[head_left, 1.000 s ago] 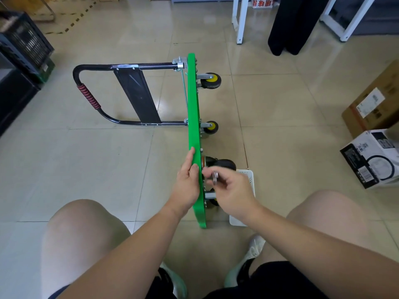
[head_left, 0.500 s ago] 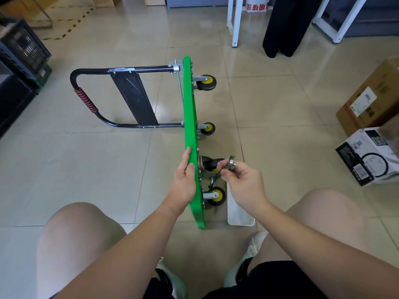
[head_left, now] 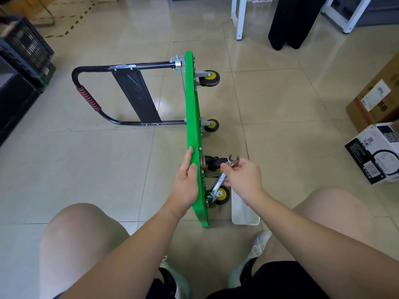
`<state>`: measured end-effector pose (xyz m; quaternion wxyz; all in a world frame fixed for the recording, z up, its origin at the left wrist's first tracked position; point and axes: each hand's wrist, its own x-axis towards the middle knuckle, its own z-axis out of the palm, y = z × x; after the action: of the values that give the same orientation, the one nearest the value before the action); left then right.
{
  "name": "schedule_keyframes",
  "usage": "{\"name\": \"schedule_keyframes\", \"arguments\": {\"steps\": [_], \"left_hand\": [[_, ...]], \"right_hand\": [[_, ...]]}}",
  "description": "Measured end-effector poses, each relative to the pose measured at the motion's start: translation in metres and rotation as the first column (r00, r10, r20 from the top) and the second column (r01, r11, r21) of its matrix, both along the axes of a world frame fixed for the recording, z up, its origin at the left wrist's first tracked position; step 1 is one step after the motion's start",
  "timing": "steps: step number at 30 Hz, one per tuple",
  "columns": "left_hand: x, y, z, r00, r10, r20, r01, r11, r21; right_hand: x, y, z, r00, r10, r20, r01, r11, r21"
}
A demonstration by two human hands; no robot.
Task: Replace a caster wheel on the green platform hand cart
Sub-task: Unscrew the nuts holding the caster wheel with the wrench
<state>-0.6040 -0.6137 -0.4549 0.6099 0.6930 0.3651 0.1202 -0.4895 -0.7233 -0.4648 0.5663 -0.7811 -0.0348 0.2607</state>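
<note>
Right hand: held just right of the green platform, which is stood on its long edge on the tiled floor with its underside turned to the right. A silver wrench is pinched near its middle between the thumb and curled fingers. Its open end is raised above the knuckles and its lower end is lowered to the bracket of the nearest caster, a black wheel with a yellow hub. Whether a fastener is engaged there cannot be told. A black swivel caster is seen between the wrench and the deck, just left of the fingertips. The right forearm is extended forward from the lower right. Left hand: laid against the platform's upper edge, fingers straight and pointed away, thumb rested on the rim; nothing is clasped. The left forearm is extended from the lower centre. A middle caster and a far caster are mounted further along the underside. The black handle is laid out on the floor to the left. A white tray is placed on the floor just right of the platform's near corner, partly covered by the right wrist.
</note>
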Motion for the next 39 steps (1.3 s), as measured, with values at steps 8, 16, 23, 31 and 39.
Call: {"name": "schedule_keyframes", "arguments": {"steps": [8, 16, 23, 31, 39], "left_hand": [[-0.001, 0.001, -0.001, 1.0, 0.01, 0.006, -0.01, 1.0, -0.009], [0.001, 0.001, -0.001, 1.0, -0.013, -0.009, 0.013, 1.0, 0.004], [0.002, 0.003, -0.006, 1.0, -0.004, -0.013, 0.004, 1.0, -0.006], [0.001, 0.001, -0.002, 1.0, 0.01, -0.021, -0.011, 1.0, -0.011], [0.0, 0.0, 0.002, 1.0, 0.007, -0.022, -0.007, 1.0, 0.014]], "right_hand": [[0.02, -0.039, -0.019, 0.74, -0.26, -0.621, 0.193, 0.966, -0.174], [-0.014, -0.08, -0.044, 0.537, 0.071, -0.841, -0.016, 0.997, 0.074], [-0.044, -0.063, -0.058, 0.652, 0.188, -0.735, -0.076, 0.98, 0.184], [-0.061, -0.039, -0.061, 0.822, 0.143, -0.551, -0.117, 0.99, 0.083], [-0.073, -0.03, -0.066, 0.894, 0.053, -0.445, -0.036, 0.998, 0.046]]}}
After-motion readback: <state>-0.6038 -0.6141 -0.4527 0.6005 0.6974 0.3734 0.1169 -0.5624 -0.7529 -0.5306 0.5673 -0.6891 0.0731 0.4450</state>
